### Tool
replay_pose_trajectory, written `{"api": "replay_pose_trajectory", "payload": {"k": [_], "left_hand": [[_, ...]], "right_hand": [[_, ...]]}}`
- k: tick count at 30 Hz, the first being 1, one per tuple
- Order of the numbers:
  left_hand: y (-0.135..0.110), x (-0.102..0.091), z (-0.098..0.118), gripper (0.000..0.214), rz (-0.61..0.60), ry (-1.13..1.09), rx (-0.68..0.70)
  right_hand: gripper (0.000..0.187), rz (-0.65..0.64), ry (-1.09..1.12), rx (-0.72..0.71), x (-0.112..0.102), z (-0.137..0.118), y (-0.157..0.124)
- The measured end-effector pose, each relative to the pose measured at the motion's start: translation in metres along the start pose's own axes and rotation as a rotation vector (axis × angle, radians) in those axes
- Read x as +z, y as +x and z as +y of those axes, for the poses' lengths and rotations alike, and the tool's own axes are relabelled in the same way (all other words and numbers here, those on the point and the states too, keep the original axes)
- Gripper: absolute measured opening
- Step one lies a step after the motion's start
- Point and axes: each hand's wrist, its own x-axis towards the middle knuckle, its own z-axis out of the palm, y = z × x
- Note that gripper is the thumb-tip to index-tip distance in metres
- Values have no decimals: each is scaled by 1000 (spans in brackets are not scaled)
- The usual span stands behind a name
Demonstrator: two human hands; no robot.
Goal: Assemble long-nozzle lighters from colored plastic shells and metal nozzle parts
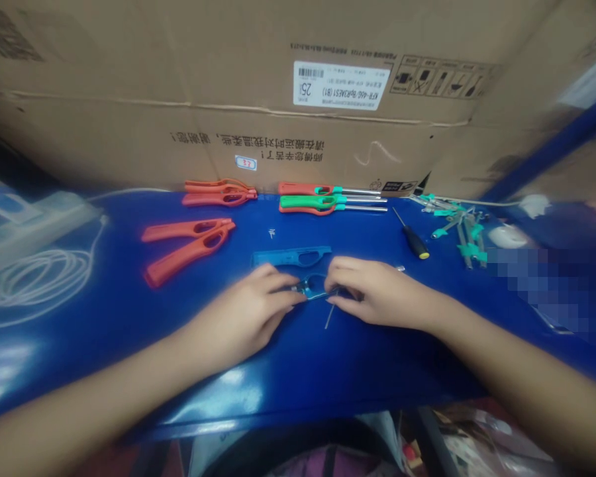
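Both my hands meet at the middle of the blue table (298,371). My left hand (243,311) and my right hand (372,291) each pinch one end of a blue lighter shell half (312,287) that lies between them. A thin metal rod (329,317) pokes out below my right hand's fingers. Just behind the hands lies a second blue shell half (291,256), flat on the table and untouched.
Orange shell halves (189,242) lie at the left, more orange ones (218,192) at the back. Assembled orange and green lighters (322,199) lie beside a screwdriver (411,237) and teal-tipped metal parts (459,232). A white coiled cable (34,278) sits far left. A cardboard box (258,86) walls off the back.
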Motion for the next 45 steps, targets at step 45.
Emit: {"api": "replay_pose_trajectory", "payload": {"k": [45], "left_hand": [[-7, -6, -7, 39, -86, 427, 191]], "right_hand": [[28, 351, -438, 775, -44, 97, -16]]}}
